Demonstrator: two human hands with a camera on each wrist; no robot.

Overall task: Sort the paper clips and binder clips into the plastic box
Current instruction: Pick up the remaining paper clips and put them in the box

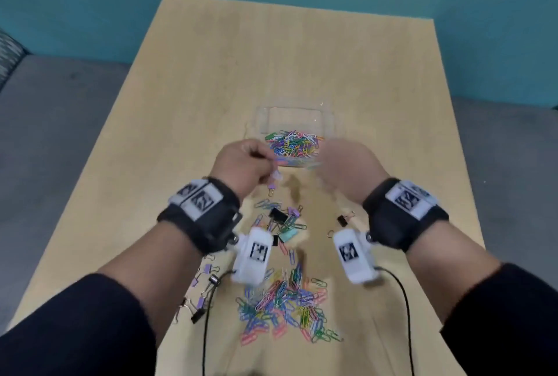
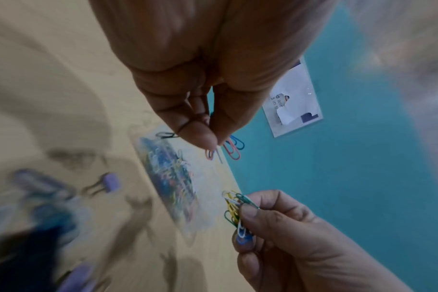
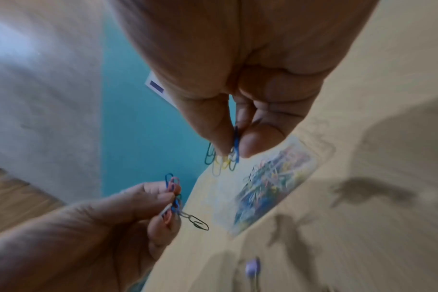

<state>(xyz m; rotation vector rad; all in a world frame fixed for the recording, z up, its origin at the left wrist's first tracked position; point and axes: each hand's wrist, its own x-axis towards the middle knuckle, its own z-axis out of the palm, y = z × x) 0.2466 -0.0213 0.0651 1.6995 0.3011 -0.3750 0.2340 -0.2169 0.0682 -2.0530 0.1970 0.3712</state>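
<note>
Both hands hold paper clips in the air, just before the plastic box.

We see the left hand [image 1: 241, 164] with thumb and fingers pinched on a small bunch of paper clips, pink and blue ones [image 2: 231, 149], and the right hand [image 1: 347, 164] pinching in the same way its own bunch, yellow, green, white and blue [image 3: 225, 158]; in the head view the right hand is blurred. The clear plastic box [image 1: 327, 121] stands on the wooden table [image 1: 211, 73], just beyond the two hands, and it has many coloured paper clips inside [image 1: 294, 144]. Nearer to us a big loose pile of paper clips [image 1: 283, 306] lies on the table. Binder clips, purple and black [image 1: 279, 215], lie scattered between the wrists and to the left of the pile.
</note>
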